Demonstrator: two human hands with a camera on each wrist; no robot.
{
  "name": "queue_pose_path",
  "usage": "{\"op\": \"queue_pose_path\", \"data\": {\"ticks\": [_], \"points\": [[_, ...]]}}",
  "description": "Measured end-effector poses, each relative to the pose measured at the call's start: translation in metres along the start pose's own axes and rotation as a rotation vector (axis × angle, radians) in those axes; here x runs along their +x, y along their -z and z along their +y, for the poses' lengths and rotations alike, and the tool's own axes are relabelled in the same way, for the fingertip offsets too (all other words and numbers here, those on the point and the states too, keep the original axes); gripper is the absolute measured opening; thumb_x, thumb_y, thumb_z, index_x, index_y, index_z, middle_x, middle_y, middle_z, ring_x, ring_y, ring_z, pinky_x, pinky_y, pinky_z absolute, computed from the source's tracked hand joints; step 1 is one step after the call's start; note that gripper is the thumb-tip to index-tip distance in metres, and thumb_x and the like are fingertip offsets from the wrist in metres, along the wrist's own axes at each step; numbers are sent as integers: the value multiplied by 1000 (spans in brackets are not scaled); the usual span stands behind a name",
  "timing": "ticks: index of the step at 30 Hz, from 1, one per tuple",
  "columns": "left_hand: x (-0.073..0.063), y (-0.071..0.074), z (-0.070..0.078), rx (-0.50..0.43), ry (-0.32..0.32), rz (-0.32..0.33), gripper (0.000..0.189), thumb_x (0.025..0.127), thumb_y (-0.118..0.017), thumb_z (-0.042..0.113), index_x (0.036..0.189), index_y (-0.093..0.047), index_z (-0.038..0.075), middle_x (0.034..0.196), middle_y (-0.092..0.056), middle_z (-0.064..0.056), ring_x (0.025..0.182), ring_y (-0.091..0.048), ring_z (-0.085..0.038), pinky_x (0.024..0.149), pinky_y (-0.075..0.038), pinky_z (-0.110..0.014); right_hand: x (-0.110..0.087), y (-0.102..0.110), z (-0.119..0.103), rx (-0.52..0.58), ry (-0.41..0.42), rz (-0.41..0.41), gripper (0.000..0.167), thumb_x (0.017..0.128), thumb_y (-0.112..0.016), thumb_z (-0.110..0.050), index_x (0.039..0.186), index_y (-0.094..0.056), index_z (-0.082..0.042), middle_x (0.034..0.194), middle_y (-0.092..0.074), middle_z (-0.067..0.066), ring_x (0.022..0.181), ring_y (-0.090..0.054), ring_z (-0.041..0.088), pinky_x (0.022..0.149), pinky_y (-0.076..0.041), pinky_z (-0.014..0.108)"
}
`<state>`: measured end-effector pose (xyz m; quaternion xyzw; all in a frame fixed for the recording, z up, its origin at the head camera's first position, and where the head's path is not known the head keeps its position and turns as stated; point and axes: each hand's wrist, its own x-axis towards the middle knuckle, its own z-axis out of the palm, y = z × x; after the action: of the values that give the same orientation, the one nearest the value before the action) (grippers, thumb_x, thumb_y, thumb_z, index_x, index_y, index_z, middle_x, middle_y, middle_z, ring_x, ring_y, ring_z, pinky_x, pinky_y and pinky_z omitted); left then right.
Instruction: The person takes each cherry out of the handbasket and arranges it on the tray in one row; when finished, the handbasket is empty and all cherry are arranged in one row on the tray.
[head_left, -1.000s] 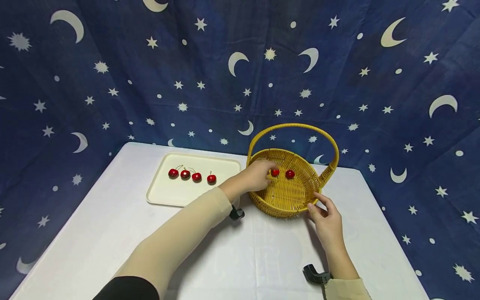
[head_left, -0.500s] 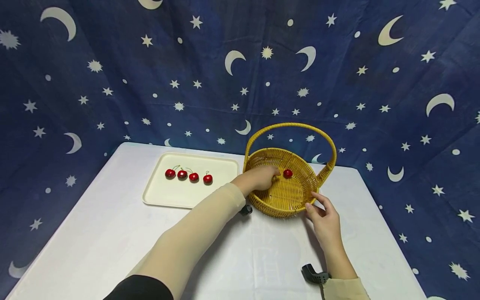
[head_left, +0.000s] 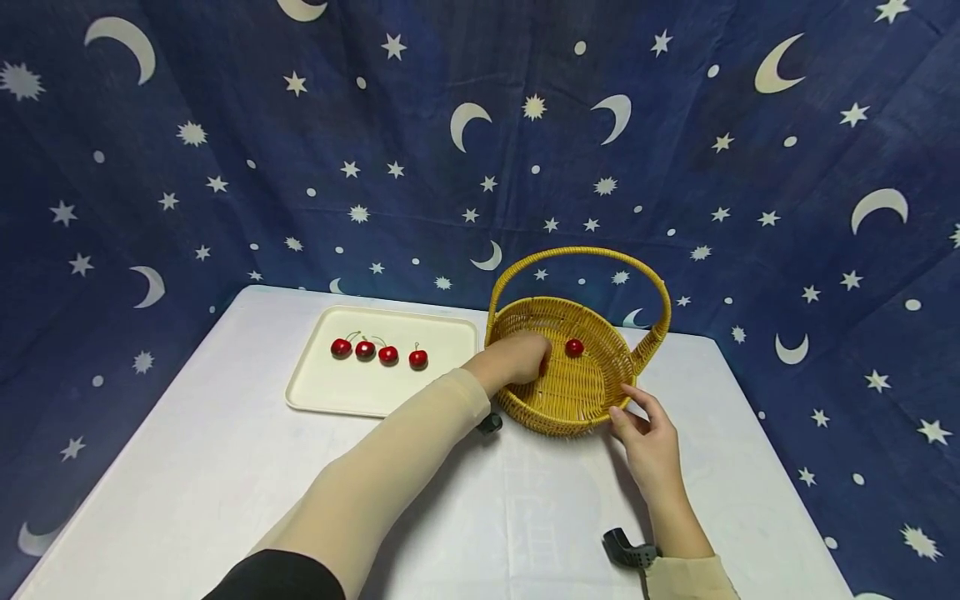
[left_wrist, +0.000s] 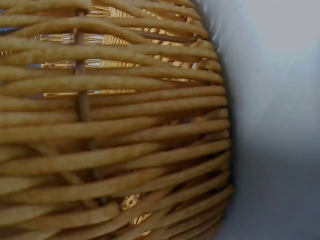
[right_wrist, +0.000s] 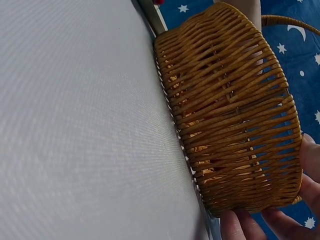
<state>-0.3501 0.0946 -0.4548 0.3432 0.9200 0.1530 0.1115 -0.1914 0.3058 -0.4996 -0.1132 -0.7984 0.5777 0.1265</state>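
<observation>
Left hand reaches inside the round yellow woven basket; its fingertips are hidden, so its opening and any hold cannot be told. Right hand, thumb and fingers part-bent, holds the basket's near-right rim, presumably to steady it. Visible basket contents: one glossy red cherry on the floor. Left of the basket, a cream rectangular tray bears four stemmed red cherries in a row.

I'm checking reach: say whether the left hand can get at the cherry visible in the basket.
Probably yes: the left hand is inside the basket, near the cherry, with nothing visible between them.
</observation>
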Motion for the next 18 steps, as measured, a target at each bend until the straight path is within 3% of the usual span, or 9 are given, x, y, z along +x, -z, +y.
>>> {"op": "queue_pose_path", "data": {"ticks": [5, 9, 14, 18], "points": [[-9, 3, 3, -26, -20, 41, 13, 106, -65, 12, 116, -72, 14, 106, -71, 1, 99, -64, -14, 94, -54, -30, 0, 0, 0, -3, 5, -9, 48, 106, -70, -16, 152, -58, -9, 163, -49, 8, 107, -65, -9, 84, -58, 11], [-24, 10, 6, -54, -66, 110, 22, 105, -69, 18, 128, -71, 15, 114, -74, 2, 107, -68, -14, 99, -56, -31, -1, 0, 0, -1, 5, -14, 48, 106, -70, -18, 152, -58, -9, 162, -50, 8, 107, -66, -8, 84, -58, 11], [-54, 19, 4, -141, -95, 254, 31, 102, -76, 26, 131, -67, 19, 122, -74, 4, 116, -70, -16, 101, -57, -34, 0, -1, 1, 3, -5, -11, 48, 106, -69, -18, 152, -58, -10, 163, -49, 9, 106, -65, -10, 84, -58, 10], [-83, 22, -1, -242, -102, 379, 28, 101, -77, 29, 126, -66, 21, 121, -74, 5, 108, -70, -16, 95, -57, -34, 0, -1, 0, -6, -7, -7, 48, 106, -69, -17, 153, -57, -10, 164, -48, 10, 105, -64, -12, 84, -57, 9]]}}
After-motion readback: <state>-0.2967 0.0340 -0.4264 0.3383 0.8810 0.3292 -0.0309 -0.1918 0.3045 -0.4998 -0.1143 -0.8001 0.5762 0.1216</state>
